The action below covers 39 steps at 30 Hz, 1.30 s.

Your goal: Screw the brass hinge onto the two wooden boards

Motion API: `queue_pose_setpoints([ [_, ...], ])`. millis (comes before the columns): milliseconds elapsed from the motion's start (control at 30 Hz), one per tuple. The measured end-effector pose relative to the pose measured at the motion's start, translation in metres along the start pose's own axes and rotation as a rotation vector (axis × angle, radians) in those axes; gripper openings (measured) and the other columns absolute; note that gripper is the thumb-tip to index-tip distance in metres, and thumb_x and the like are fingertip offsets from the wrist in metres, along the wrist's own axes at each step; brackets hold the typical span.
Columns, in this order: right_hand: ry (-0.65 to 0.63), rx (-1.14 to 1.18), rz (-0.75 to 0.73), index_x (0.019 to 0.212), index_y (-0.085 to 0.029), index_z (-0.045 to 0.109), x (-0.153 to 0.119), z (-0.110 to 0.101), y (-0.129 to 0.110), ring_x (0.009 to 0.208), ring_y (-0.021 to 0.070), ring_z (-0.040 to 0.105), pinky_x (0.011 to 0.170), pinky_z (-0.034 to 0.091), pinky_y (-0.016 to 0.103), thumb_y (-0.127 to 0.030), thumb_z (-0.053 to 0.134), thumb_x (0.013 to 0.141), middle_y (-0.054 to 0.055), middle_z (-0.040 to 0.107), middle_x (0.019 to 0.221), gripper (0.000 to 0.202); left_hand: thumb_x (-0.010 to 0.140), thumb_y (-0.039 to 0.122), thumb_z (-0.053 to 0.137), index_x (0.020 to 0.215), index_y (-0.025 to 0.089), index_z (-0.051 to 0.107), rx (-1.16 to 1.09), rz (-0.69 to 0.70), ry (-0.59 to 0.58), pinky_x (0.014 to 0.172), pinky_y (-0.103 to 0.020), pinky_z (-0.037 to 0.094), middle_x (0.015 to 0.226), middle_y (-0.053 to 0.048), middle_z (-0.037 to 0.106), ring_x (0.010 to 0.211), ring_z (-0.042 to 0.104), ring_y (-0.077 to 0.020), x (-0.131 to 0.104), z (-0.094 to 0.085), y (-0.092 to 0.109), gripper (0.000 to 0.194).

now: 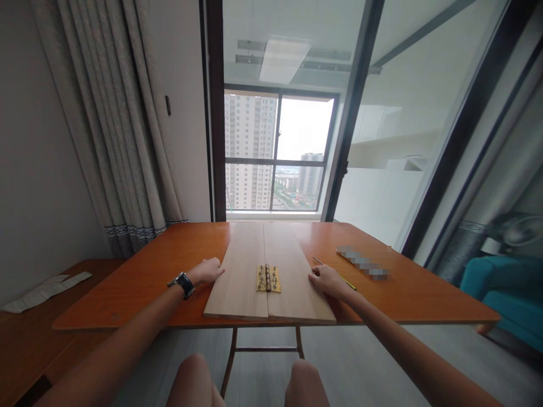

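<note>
Two pale wooden boards lie edge to edge on the table, the left board (241, 299) and the right board (297, 302), with a narrow seam between them. A brass hinge (268, 278) lies unfolded across the seam, with several small dark screws visible on its leaves. My left hand (207, 271), with a watch at the wrist, has curled fingers against the left board's outer edge. On the opposite side, my right hand (328, 280) grips the right board's outer edge. A slim tool with a yellow end (348, 282), seemingly a screwdriver, lies partly hidden behind my right hand.
The boards rest on an orange-brown table (424, 299) with rounded corners. A blurred-out long strip (362, 263) lies at its right. A curtain (110, 113) hangs at left, a window (275, 152) is ahead, and a teal sofa (504, 294) stands right.
</note>
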State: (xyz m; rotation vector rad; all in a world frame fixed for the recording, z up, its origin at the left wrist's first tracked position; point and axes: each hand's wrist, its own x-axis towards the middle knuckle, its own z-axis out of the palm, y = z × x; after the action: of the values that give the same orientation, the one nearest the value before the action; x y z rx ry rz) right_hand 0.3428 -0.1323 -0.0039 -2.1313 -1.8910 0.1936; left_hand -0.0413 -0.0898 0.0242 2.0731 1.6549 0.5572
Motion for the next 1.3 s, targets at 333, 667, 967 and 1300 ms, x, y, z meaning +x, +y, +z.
queue_pose_setpoints([
  [333, 0.160, -0.080, 0.030, 0.104, -0.009, 0.072, -0.034, -0.015, 0.063, 0.100, 0.0308, 0.066, 0.085, 0.044, 0.036, -0.028, 0.053, 0.090, 0.020, 0.070, 0.106, 0.030, 0.080, 0.058, 0.068, 0.144, 0.031, 0.049, 0.259, 0.435, 0.014, 0.116, -0.060, 0.024, 0.161, -0.012, 0.028, 0.148, 0.019, -0.0410, -0.068, 0.042, -0.004, 0.071],
  [667, 0.143, -0.029, -0.054, 0.101, -0.015, 0.074, -0.042, 0.006, 0.019, 0.096, 0.0260, 0.068, 0.078, 0.042, 0.031, -0.042, 0.043, 0.096, 0.015, 0.072, 0.102, 0.042, 0.077, 0.077, 0.057, 0.144, 0.035, 0.049, 0.287, 0.421, -0.056, 0.114, -0.062, 0.025, 0.156, -0.014, 0.038, 0.142, 0.033, -0.0446, -0.069, 0.055, 0.014, 0.080],
  [967, 0.248, -0.098, -0.006, 0.129, -0.011, 0.061, -0.025, -0.003, 0.056, 0.118, 0.0306, 0.060, 0.098, 0.042, 0.036, -0.043, 0.044, 0.095, 0.019, 0.066, 0.126, 0.050, 0.076, 0.075, 0.061, 0.143, 0.037, 0.050, 0.255, 0.405, -0.062, 0.114, -0.064, 0.024, 0.157, -0.013, 0.036, 0.144, 0.028, -0.0451, -0.067, 0.059, 0.019, 0.078],
  [1300, 0.297, -0.128, 0.364, 0.150, 0.001, 0.032, 0.025, -0.034, 0.176, 0.110, 0.0460, 0.064, 0.087, 0.050, 0.052, -0.059, 0.055, 0.083, 0.032, 0.065, 0.122, 0.094, 0.073, 0.077, 0.062, 0.143, 0.039, 0.050, 0.293, 0.405, -0.071, 0.113, -0.067, 0.025, 0.157, -0.013, 0.036, 0.146, 0.026, -0.0447, -0.057, 0.060, 0.031, 0.080],
])
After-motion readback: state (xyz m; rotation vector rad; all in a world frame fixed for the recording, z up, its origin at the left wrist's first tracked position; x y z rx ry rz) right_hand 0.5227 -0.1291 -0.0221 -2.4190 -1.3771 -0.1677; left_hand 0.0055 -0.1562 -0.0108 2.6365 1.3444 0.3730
